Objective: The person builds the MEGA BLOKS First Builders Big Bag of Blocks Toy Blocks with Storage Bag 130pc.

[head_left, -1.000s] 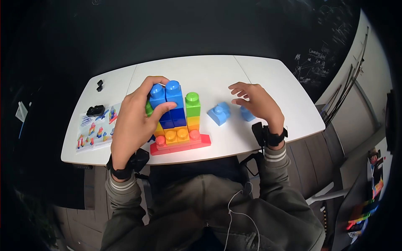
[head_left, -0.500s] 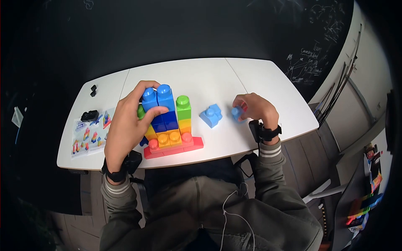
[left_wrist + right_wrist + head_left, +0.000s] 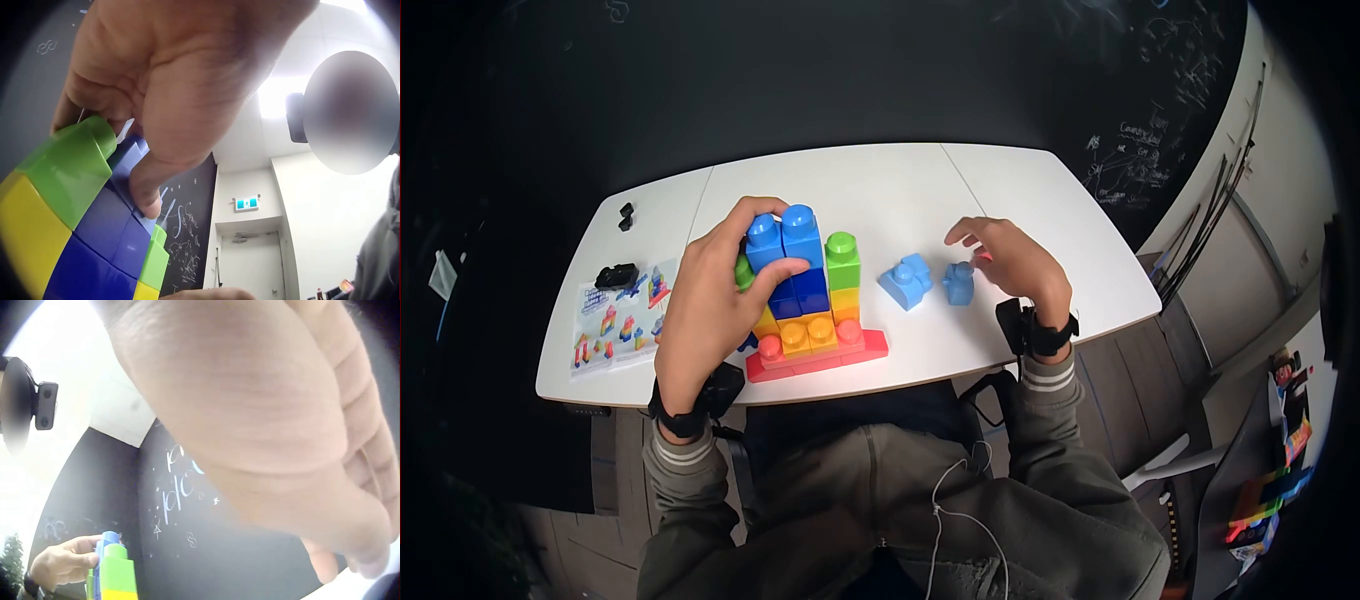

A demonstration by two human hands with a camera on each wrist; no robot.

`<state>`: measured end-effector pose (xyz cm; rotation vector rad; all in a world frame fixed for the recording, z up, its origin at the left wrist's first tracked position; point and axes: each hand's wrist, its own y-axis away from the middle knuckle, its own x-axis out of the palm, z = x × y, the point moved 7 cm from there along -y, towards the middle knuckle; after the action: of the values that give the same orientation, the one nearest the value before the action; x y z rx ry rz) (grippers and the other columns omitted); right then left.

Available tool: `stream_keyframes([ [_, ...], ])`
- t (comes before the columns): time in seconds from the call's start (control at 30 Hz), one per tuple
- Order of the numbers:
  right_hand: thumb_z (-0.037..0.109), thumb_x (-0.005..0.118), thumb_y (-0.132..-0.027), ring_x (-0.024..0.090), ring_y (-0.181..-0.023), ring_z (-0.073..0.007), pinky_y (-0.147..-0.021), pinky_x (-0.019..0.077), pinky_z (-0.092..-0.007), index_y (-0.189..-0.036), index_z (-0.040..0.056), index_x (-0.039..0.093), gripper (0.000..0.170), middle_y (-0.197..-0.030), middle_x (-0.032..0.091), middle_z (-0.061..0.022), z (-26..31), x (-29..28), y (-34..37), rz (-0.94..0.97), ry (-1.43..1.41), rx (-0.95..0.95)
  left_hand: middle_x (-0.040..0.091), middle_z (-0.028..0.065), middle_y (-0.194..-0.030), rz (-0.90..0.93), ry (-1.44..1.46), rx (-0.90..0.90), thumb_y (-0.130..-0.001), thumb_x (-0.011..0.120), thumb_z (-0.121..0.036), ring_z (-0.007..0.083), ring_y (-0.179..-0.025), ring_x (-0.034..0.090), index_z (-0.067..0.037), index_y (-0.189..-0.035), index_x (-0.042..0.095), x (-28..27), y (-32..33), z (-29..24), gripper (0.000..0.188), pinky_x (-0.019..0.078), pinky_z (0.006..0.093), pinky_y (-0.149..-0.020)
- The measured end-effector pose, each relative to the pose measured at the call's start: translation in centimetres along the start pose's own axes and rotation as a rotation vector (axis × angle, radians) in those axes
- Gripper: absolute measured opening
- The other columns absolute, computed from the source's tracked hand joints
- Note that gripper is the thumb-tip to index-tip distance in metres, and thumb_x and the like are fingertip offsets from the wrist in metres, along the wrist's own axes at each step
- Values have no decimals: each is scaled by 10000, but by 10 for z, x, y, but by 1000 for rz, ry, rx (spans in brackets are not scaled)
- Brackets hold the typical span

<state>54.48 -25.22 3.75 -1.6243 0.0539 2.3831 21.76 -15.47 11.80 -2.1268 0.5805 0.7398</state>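
Note:
My left hand (image 3: 710,290) grips the two light-blue bricks (image 3: 802,240) at the top of a toy-brick build, thumb on the near face and fingers behind. Dark-blue bricks (image 3: 808,290) sit below them. A green-topped column (image 3: 843,262) stands at the right side, and yellow-orange bricks (image 3: 808,335) rest on a red base (image 3: 820,365). My right hand (image 3: 1020,262) hovers with loosely bent fingers beside a small light-blue brick (image 3: 958,284). A bit of a red piece (image 3: 983,258) shows by its fingertips, mostly hidden. Another light-blue piece (image 3: 906,283) lies between the small brick and the build.
A picture sheet (image 3: 615,335) lies on the left of the white table (image 3: 880,180), with a black device (image 3: 616,277) at its upper edge. Small black pieces (image 3: 626,216) lie farther back. A blackboard (image 3: 880,70) rises behind the table.
My right hand came down around the small light-blue brick, then its fingers spread off it; that brick now shows uncovered, with red beside it. My left hand keeps its grip. The head view shifted slightly.

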Motion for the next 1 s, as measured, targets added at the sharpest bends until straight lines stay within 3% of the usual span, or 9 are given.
stream_keyframes([
  [0.13, -72, 857, -861, 775, -1148, -302, -935, 649, -394, -1309, 90, 777, 483, -1287, 797, -129, 58, -2, 1, -62, -192, -127, 803, 197, -1150, 1, -5, 4, -977, 887, -326, 365, -1021, 821, -123, -1365, 655, 1, -2, 0, 496, 664, 437, -849],
  [0.17, -53, 879, -848, 781, -1135, -302, -948, 647, -412, -1295, 92, 789, 478, -1264, 804, -126, 63, 7, -4, -47, -226, -183, 794, 170, -1083, -20, 10, 28, -975, 891, -277, 308, -969, 801, -120, -1359, 653, 1, -2, 0, 478, 641, 400, -837],
  [0.3, -67, 856, -858, 786, -1086, -353, -943, 643, -427, -1232, 86, 823, 405, -1229, 817, -144, 59, 41, -19, 32, -14, -295, 789, 145, -1020, -43, 5, 45, -976, 894, -232, 257, -926, 789, -122, -1358, 649, 2, -2, -5, 467, 622, 363, -832],
  [0.43, -85, 863, -853, 796, -1040, -306, -925, 643, -417, -1181, 84, 850, 369, -1141, 831, -145, 52, 36, -24, 30, -47, -233, 792, 148, -1043, -13, 16, 9, -974, 897, -258, 278, -941, 793, -140, -1374, 645, 3, -4, -3, 487, 627, 374, -842],
  [0.57, 110, 822, -986, 796, -899, -306, -830, 629, -396, -1114, 21, 835, 157, -1014, 827, -171, 60, 7, -15, -84, -136, -186, 793, 149, -1081, -20, -30, 18, -975, 896, -302, 296, -966, 795, -172, -1383, 644, 3, -2, -6, 497, 633, 391, -850],
  [0.63, 304, 766, -1081, 764, -773, -280, -763, 617, -371, -1051, -33, 804, 340, -965, 810, -181, 64, -15, -8, -226, -217, -175, 793, 149, -1094, -23, -56, 24, -976, 895, -315, 301, -978, 796, -182, -1384, 645, 4, -2, -6, 496, 634, 395, -852],
  [0.8, 275, 740, -1112, 771, -931, -243, -796, 627, -362, -1117, -24, 723, 300, -1114, 802, -186, 82, -49, 12, -555, -281, -318, 798, 129, -1029, -42, 123, 29, -971, 902, -253, 242, -939, 808, -143, -1428, 618, 10, -2, 3, 550, 641, 343, -848],
  [0.87, 223, 694, -1143, 771, -1069, -215, -839, 634, -348, -1221, -30, 662, 267, -1168, 790, -189, 86, -66, 21, -749, -645, -491, 800, 130, -1018, -31, 153, 36, -965, 908, -231, 229, -935, 810, -131, -1454, 599, 14, -2, 3, 587, 643, 336, -849],
  [1.0, 196, 680, -1148, 800, -1074, -211, -919, 639, -344, -1269, -21, 637, 252, -1087, 810, -181, 135, -84, 30, -618, -650, -480, 814, 152, -1027, -27, 199, 56, -951, 918, -185, 221, -970, 823, -108, -1521, 546, 21, -6, 8, 685, 648, 333, -859],
])
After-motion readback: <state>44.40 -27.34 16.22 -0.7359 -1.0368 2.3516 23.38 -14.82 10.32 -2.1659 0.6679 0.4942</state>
